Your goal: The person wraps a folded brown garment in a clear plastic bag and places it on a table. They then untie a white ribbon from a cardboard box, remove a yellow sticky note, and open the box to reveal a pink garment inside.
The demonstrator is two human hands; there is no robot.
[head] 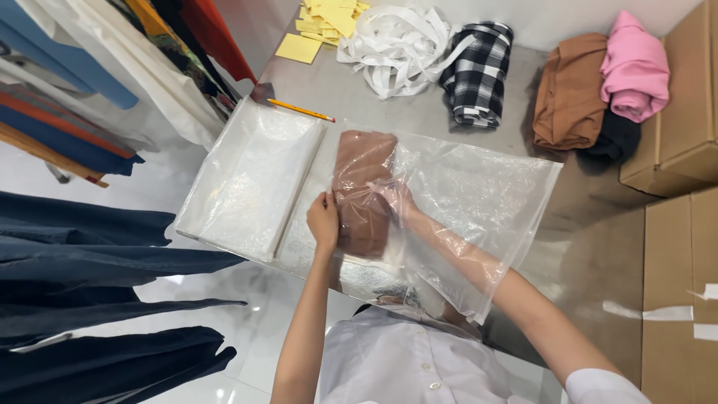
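Observation:
A folded brown garment (364, 191) lies inside a large clear plastic bag (479, 202) on the grey table (359, 97). My right hand (396, 200) and forearm reach inside the bag, fingers resting on the garment's right side. Outside the bag, my left hand (323, 221) presses on the garment's left edge through the plastic. Whether either hand pinches the cloth is hard to tell.
A stack of clear bags (250, 176) lies left of the garment, with a yellow pencil (301, 111) behind it. Farther back are yellow paper slips (321, 22), white ribbon (396, 45), a plaid cloth (479, 71), brown (570, 93) and pink (636, 67) garments. Cardboard boxes (680, 224) stand right; clothes hang left.

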